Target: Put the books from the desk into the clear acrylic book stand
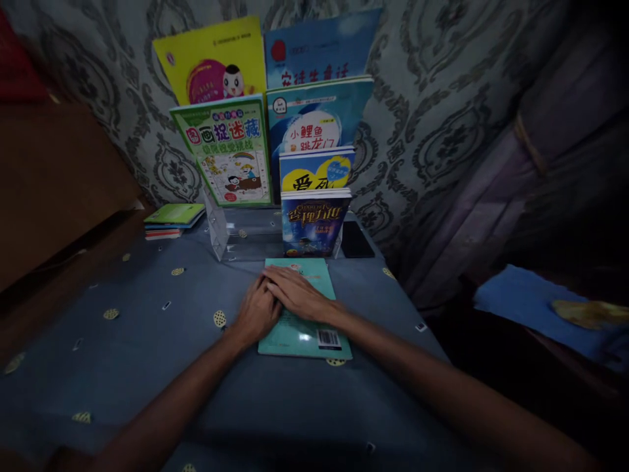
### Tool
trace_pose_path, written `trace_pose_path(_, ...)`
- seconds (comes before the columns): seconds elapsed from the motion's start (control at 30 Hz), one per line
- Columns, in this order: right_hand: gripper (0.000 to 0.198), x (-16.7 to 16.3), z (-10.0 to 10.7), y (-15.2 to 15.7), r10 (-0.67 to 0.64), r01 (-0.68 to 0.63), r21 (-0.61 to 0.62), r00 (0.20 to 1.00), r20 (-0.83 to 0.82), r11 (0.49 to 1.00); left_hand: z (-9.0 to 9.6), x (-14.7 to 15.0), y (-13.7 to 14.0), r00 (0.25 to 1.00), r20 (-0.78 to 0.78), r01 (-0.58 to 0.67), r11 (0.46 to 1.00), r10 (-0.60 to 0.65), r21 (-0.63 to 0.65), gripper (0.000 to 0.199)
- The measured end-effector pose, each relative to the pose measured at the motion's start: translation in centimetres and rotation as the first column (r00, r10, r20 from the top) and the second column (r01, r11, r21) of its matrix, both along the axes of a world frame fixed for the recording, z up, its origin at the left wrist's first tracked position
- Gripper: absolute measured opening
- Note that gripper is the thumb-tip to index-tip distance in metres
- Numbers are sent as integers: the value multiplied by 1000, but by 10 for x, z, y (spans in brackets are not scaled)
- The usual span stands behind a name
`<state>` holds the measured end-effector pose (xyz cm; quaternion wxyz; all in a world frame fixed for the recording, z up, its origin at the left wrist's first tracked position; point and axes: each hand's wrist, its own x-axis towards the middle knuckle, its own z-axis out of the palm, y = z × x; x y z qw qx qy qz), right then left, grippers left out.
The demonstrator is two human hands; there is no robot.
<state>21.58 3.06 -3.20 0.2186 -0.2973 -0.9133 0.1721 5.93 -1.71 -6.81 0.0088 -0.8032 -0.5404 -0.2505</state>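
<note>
A turquoise book [295, 337] lies on the cloth-covered table, barcode toward me. My right hand [297, 293] rests over it with fingers stretched out to the left, overlapping the fingers of my left hand. My left hand [258, 307] lies at the book's left edge, its fingers loosely extended and partly covered by the right hand. Neither hand lifts the book. Just behind it stands a clear book rack [236, 239], with a dark blue book [312, 223] in its front right place.
The rack also holds a green picture book [238, 157], a yellow book [216, 59] and several blue books. A small stack of books [171, 216] lies left of the rack; a dark flat object [357, 240] lies right. Patterned curtain [427, 78] hangs behind; blue cloth [525, 308] lies at right.
</note>
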Motion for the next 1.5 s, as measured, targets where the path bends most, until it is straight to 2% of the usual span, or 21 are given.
trace_pose_path(0.07,48,-17,-1,17,63,-61,-57,998,27,996,1,0,0,1000,-16,-14,1000,14,-12,24)
trace_pose_path(0.17,50,-19,-5,31,87,-82,-102,995,43,991,5,0,-1,1000,-30,-1,1000,1,1,27)
trace_pose_path(0.47,49,52,-27,37,-124,124,3,989,82,992,2,1,-1,999,-34,-34,999,33,-27,37)
trace_pose_path(0.63,50,67,-34,23,-271,270,29,957,104,963,5,2,-4,998,-34,-58,997,56,-59,37)
trace_pose_path(0.8,51,68,-42,-9,-421,417,57,899,118,907,4,4,-7,977,-56,-210,976,206,-65,40)
trace_pose_path(0.87,53,66,-44,-26,-442,438,59,886,139,897,1,4,-7,976,-48,-215,974,212,-64,41)
trace_pose_path(1.03,58,56,-44,-64,-478,470,87,857,193,878,-5,0,-9,987,50,-147,984,153,-103,44)
trace_pose_path(1.17,59,49,-43,-79,-502,495,84,843,194,865,-1,-4,-14,973,191,-94,981,127,-173,48)
trace_pose_path(1.4,62,43,-38,-88,-504,508,37,840,200,861,9,-8,-16,899,422,-22,973,119,-230,48)
trace_pose_path(1.5,64,42,-31,-92,-473,488,-28,857,203,872,10,-10,-14,841,521,-12,967,147,-254,47)
